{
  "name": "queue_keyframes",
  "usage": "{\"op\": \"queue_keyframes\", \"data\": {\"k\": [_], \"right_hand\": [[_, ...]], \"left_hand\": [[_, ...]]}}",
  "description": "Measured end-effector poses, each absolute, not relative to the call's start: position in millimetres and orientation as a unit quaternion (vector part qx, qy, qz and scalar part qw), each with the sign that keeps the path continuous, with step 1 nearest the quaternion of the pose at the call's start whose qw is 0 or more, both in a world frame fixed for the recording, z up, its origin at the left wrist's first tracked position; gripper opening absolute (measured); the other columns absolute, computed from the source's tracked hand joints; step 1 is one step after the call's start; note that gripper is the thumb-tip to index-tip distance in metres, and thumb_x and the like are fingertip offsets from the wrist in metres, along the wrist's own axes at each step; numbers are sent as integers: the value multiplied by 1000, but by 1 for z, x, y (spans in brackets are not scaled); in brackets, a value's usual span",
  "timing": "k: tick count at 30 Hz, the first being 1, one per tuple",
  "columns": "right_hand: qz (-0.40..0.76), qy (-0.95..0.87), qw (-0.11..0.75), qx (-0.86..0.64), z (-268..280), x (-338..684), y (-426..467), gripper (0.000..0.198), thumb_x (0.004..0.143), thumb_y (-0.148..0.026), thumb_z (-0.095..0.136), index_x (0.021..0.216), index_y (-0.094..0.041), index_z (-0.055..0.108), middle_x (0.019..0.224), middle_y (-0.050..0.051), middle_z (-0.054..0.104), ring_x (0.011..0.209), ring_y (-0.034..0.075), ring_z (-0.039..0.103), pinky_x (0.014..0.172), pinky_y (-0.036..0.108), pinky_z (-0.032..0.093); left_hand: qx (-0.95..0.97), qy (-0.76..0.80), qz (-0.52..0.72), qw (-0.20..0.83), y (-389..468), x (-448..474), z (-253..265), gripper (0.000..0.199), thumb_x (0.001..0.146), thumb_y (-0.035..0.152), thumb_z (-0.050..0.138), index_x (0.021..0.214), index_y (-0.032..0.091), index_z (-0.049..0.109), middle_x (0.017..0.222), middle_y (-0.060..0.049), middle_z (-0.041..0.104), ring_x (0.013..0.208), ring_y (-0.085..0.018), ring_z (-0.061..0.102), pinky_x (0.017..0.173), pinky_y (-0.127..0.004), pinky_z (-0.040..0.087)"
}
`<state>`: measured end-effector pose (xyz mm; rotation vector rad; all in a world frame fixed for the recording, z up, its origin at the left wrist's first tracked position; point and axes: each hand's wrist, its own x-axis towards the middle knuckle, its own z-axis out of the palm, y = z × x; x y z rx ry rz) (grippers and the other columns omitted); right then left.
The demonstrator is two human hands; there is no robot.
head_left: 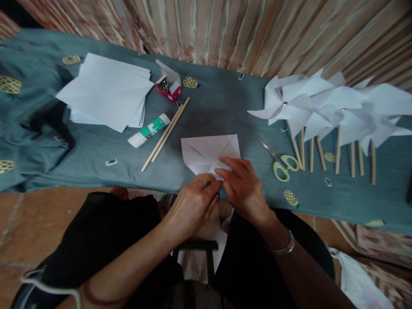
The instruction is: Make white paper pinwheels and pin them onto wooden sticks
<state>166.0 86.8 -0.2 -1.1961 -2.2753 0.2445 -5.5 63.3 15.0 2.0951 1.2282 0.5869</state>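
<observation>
A square sheet of white paper [206, 146] with slits running in from its corners lies at the table's front edge. My left hand [197, 198] pinches the near edge of this paper, fingers pressed together. Just right of it, my right hand [241, 184] touches the paper's right side with its fingers bent and somewhat apart; whether it grips a flap is hard to tell. Green-handled scissors [280, 166] rest to the right of the paper, blades pointing away to the left. Two wooden sticks [167, 134] lie side by side to its left.
A stack of white paper [106, 92] lies at the left, near a glue stick [149, 130]. Behind the sticks stands an open red box [168, 83] of small metal pins. Several white paper pinwheels [337, 107] on sticks overlap at the right. A curtain [219, 34] hangs behind the cloth-covered table.
</observation>
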Motion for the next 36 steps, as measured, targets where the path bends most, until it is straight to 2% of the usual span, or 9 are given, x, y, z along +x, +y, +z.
{"op": "queue_keyframes", "data": {"k": [13,22,25,28,31,36], "right_hand": [[74,-862,235,-442,-5,164,88,27,96,-16,40,116,-19,59,130,12,56,118,25,47,98,44,49],[37,-868,219,-444,-5,154,86,27,99,-17,34,111,-16,57,131,15,55,120,26,46,98,43,49],[43,-863,244,-440,-9,156,87,27,99,-18,32,111,-16,57,131,15,55,121,25,46,98,44,49],[88,-850,274,-441,-12,161,88,29,97,-16,34,115,-20,57,133,11,53,123,25,46,100,45,48],[140,-829,282,-462,-12,164,88,40,92,-11,37,122,-30,56,137,5,51,126,24,46,103,47,46],[142,-824,284,-470,-12,162,88,43,91,-10,39,123,-34,56,135,5,52,125,27,48,100,50,48]], "left_hand": [[796,469,207,322,63,-6,15,25,91,11,47,111,13,62,99,-9,63,91,-19,62,80,-32,57],[811,471,178,298,63,-7,16,18,91,12,48,102,13,63,95,-9,61,83,-18,61,72,-30,57],[815,473,170,290,63,-7,16,19,91,13,47,104,15,62,97,-8,61,85,-18,62,73,-30,57],[813,475,166,291,62,-6,15,21,91,12,46,106,14,62,100,-8,62,88,-18,62,77,-30,57],[810,477,165,299,62,-6,15,24,90,10,47,109,14,61,102,-8,62,91,-18,62,79,-31,56],[814,474,162,295,62,-6,14,24,90,10,46,108,14,61,102,-8,62,91,-19,63,79,-32,57]]}}
